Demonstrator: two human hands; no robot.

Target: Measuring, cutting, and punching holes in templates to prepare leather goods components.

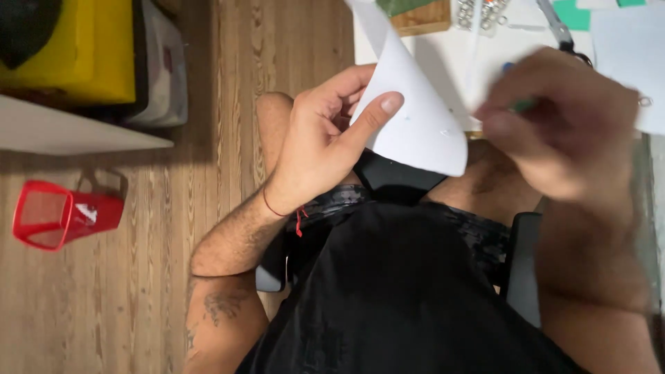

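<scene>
A: We look straight down over our own lap. What does our left hand (315, 142) have?

B: It pinches a curved white sheet of paper (415, 118): the thumb presses on the sheet's near face, the other fingers curl behind its left edge. The sheet bends up from the white desk (450, 62) and hangs over our knees, its rounded lower corner just above the black chair seat (395, 181).

A: And our right hand (561, 125)?

B: It is blurred. We see it loosely curled, held above the desk edge to the right of the sheet, with a slim green and blue object (519, 104), perhaps a pen, at the fingertips. Whether the fingers truly close on it, we cannot tell.

A: What lies further up on the desk?

B: A wooden block with a green top (419, 17), a cluster of small metal rings (478, 14), a grey-handled tool (557, 28), and a second white sheet (627, 55) at the right, with green paper pieces (575, 14) near the top edge.

A: And on the wooden floor (228, 104)?

B: A red mesh basket (59, 215) lies on its side at the left, well apart from us, below a pale board (69, 131) and a yellow box (90, 55).
</scene>
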